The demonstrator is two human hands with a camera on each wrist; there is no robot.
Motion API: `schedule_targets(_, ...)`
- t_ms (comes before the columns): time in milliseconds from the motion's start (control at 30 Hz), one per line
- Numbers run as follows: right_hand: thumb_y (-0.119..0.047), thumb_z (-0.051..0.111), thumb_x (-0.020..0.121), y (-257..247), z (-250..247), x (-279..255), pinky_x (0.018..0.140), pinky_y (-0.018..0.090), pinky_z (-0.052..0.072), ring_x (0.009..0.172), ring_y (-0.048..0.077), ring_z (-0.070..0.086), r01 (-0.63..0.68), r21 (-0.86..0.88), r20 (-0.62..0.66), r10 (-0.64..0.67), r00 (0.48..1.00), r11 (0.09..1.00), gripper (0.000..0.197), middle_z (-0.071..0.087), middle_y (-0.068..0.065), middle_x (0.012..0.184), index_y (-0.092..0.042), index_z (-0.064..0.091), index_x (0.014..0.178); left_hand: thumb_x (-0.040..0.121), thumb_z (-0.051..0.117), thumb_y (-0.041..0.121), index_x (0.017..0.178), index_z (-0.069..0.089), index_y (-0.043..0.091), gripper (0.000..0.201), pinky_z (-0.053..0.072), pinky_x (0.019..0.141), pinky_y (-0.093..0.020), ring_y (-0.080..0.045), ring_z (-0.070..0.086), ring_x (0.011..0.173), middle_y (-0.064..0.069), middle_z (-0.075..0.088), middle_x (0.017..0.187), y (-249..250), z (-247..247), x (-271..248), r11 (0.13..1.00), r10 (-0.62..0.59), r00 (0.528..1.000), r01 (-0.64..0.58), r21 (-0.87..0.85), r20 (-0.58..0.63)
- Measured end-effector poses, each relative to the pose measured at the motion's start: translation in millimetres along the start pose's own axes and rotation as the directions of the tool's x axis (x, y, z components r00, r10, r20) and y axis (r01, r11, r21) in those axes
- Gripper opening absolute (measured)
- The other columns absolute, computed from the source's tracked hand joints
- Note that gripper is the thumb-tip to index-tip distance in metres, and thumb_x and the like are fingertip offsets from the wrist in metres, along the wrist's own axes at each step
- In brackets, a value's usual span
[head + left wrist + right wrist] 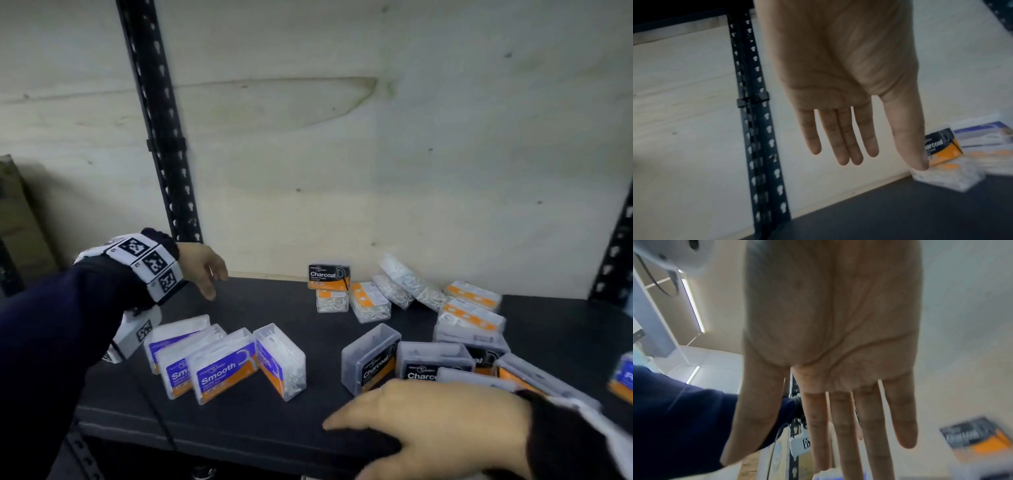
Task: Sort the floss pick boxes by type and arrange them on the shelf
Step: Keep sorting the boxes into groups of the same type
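Several clear "Smooth" floss pick boxes with purple and orange labels stand in a leaning row at the front left of the black shelf. Black-labelled "Charcoal" boxes lie jumbled at the front right, and one Charcoal box stands on another at the back. My left hand hovers open above the shelf's back left, fingers straight, holding nothing. My right hand is open, palm down, over the front edge just before the Charcoal boxes. In the left wrist view the left hand is empty, and in the right wrist view the right hand is too.
Loose white floss picks and clear boxes with orange stickers are scattered at the back right. A black perforated upright stands at the back left, another upright at the right. A pale wooden back panel closes the shelf.
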State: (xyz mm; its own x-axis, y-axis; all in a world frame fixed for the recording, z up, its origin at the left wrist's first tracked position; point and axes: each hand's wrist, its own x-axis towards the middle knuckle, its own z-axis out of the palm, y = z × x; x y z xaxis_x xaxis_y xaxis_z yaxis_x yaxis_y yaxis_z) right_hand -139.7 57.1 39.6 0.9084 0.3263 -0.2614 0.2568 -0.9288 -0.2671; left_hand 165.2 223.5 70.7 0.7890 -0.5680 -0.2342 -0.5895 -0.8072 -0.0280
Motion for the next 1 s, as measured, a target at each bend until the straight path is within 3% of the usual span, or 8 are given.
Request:
schedule_targets(100, -0.051, 0.055, 0.085, 16.0, -36.4, -33.8, 0.106, 0.028, 0.038, 0.125, 0.005, 0.046, -0.145, -0.097, -0.011, 0.144, 0.989, 0.985, 0.056, 0.050, -0.014, 0.136, -0.038, 0.039, 0.138, 0.079, 0.072, 0.014, 0.123, 0.057, 0.011, 0.047, 0.041, 0.073, -0.012, -0.020, 0.056, 0.113, -0.005, 0.059, 0.125, 24.5, -18.5, 15.4, 0.998, 0.058, 0.998, -0.057, 0.016, -0.019)
schedule_targets(200, -0.050, 0.058, 0.083, 46.3, -67.6, -53.7, 0.106, 0.026, 0.038, 0.124, 0.006, 0.048, -0.291, -0.120, -0.042, 0.288, 0.957, 0.949, 0.057, 0.051, -0.014, 0.137, -0.041, 0.040, 0.136, 0.078, 0.072, 0.013, 0.123, 0.056, 0.010, 0.047, 0.041, 0.072, -0.012, -0.019, 0.055, 0.111, -0.004, 0.059, 0.124, 50.2, -31.8, 32.9, 0.993, 0.115, 0.993, -0.114, 0.040, -0.022)
schedule_targets(300, -0.043, 0.060, 0.084, 89.9, -90.1, -58.5, 0.097, 0.015, 0.038, 0.116, 0.003, 0.050, -0.421, -0.111, -0.073, 0.415, 0.907, 0.900, 0.057, 0.052, -0.012, 0.135, -0.035, 0.041, 0.137, 0.078, 0.073, 0.014, 0.124, 0.055, 0.011, 0.049, 0.040, 0.088, -0.021, -0.016, 0.054, 0.109, -0.005, 0.056, 0.132, 75.5, -37.9, 53.0, 0.983, 0.165, 0.986, -0.165, 0.078, 0.000)
schedule_targets(400, -0.038, 0.060, 0.087, 138.5, -96.1, -50.0, 0.096, 0.020, 0.040, 0.112, 0.010, 0.054, -0.510, -0.167, -0.086, 0.503, 0.860, 0.844, 0.053, 0.055, -0.005, 0.133, -0.025, 0.046, 0.136, 0.081, 0.070, 0.015, 0.130, 0.050, 0.012, 0.053, 0.041, 0.096, -0.026, -0.020, 0.051, 0.123, -0.004, 0.052, 0.136, 102.4, -38.8, 71.1, 0.969, 0.200, 0.979, -0.204, 0.142, 0.039)
schedule_targets(567, -0.039, 0.055, 0.090, 202.0, -76.4, -28.0, 0.099, 0.025, 0.038, 0.125, 0.023, 0.047, -0.607, -0.297, 0.048, 0.647, 0.761, 0.737, 0.058, 0.047, 0.006, 0.141, -0.016, 0.039, 0.141, 0.084, 0.068, 0.017, 0.138, 0.038, 0.012, 0.062, 0.041, 0.100, -0.029, -0.022, 0.048, 0.127, -0.006, 0.046, 0.141, 138.2, -30.3, 102.1, 0.939, 0.240, 0.967, -0.252, 0.234, 0.079)
schedule_targets(767, -0.056, 0.053, 0.085, 246.4, -46.6, -5.9, 0.099, 0.032, 0.041, 0.122, 0.028, 0.052, -0.700, -0.283, 0.111, 0.747, 0.655, 0.656, 0.071, 0.054, 0.014, 0.134, -0.004, 0.046, 0.133, 0.082, 0.069, 0.019, 0.135, 0.040, 0.010, 0.061, 0.042, 0.094, -0.029, -0.024, 0.050, 0.119, -0.010, 0.046, 0.137, 155.1, -24.1, 125.2, 0.912, 0.262, 0.962, -0.273, 0.305, 0.075)
schedule_targets(867, -0.055, 0.052, 0.086, 251.8, -40.7, 3.7, 0.098, 0.031, 0.042, 0.115, 0.026, 0.055, -0.699, -0.287, 0.134, 0.750, 0.648, 0.655, 0.068, 0.058, 0.012, 0.126, -0.003, 0.050, 0.129, 0.082, 0.068, 0.018, 0.134, 0.040, 0.008, 0.059, 0.041, 0.088, -0.027, -0.022, 0.049, 0.107, -0.011, 0.046, 0.137, 154.6, -24.4, 132.6, 0.912, 0.260, 0.963, -0.271, 0.308, 0.077)
schedule_targets(1000, -0.044, 0.051, 0.090, 250.7, -46.9, 9.0, 0.083, 0.029, 0.042, 0.089, 0.019, 0.046, -0.667, -0.286, 0.203, 0.724, 0.659, 0.688, 0.050, 0.050, 0.005, 0.094, -0.004, 0.059, 0.118, 0.085, 0.065, 0.021, 0.136, 0.041, 0.008, 0.058, 0.041, 0.098, -0.028, -0.025, 0.048, 0.125, -0.009, 0.047, 0.139, 156.3, -19.9, 138.2, 0.898, 0.238, 0.966, -0.257, 0.357, 0.096)
